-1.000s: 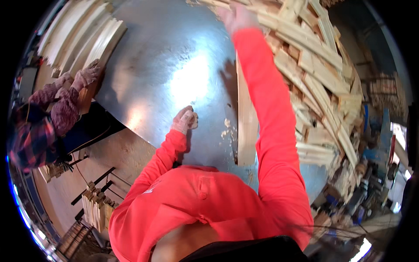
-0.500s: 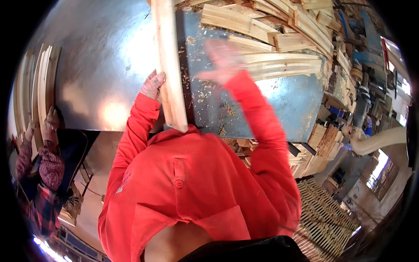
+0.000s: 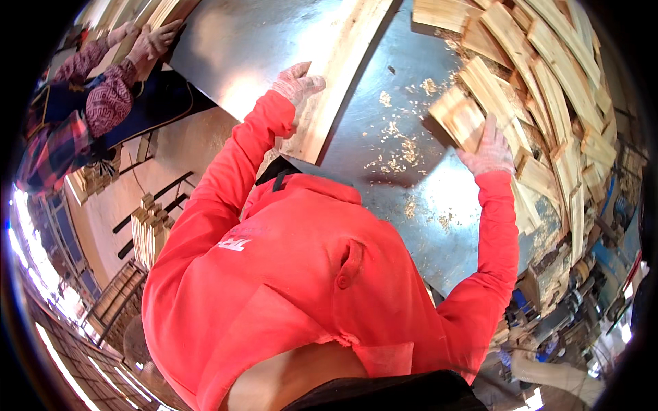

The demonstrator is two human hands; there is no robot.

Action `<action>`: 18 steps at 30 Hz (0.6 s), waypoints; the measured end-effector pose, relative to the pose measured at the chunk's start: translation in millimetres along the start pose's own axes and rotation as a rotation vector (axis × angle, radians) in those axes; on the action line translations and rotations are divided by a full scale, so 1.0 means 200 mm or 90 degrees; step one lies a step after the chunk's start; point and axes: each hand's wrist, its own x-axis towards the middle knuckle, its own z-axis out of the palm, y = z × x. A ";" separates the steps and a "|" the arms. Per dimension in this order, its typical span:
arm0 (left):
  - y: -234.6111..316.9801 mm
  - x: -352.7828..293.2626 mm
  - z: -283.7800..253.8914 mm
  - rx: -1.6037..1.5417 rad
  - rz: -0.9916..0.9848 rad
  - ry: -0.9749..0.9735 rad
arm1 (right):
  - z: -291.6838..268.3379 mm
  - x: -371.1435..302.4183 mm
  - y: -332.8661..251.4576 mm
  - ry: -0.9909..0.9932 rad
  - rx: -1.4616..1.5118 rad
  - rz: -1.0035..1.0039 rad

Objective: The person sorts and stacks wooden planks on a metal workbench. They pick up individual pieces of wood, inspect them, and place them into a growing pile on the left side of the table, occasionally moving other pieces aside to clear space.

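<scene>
My left hand [image 3: 297,85], in a pale work glove, lies at the left edge of a long pale wooden board [image 3: 343,75]. Its fingers are apart, and the fingertips reach the board's edge without wrapping round it. Out to the right, my gloved right hand [image 3: 489,149] grips a shorter wooden board [image 3: 458,118] by its near right end. That board is tilted above the metal table [image 3: 391,130], beside a pile of similar boards [image 3: 493,92].
Wood shavings [image 3: 404,151] are strewn over the table. More boards [image 3: 562,48] are heaped at the far right. At the far left, a co-worker's gloved hands [image 3: 152,42] rest on other boards. Stacked wood pieces [image 3: 147,229] stand below the table's left edge.
The view has turned to the right. My right hand has reached the pile and taken hold of a short board. The left hand has loosened from the long board.
</scene>
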 end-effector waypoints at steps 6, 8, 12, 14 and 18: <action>0.14 0.03 -0.30 0.243 0.112 0.134 | -0.34 0.64 -0.38 -0.230 0.889 -0.377; 0.09 0.06 -0.38 0.278 0.174 0.152 | -0.27 0.90 -0.48 -0.413 1.316 -0.377; 0.17 -0.04 -0.26 0.500 0.118 0.230 | 0.13 1.36 -0.77 -0.097 1.608 -0.167; 0.14 0.01 -0.27 0.552 0.139 0.228 | 0.28 1.46 -0.97 0.002 1.693 -0.021; 0.30 -0.01 -0.25 0.673 0.041 0.121 | 0.34 1.49 -1.23 -0.120 1.412 0.055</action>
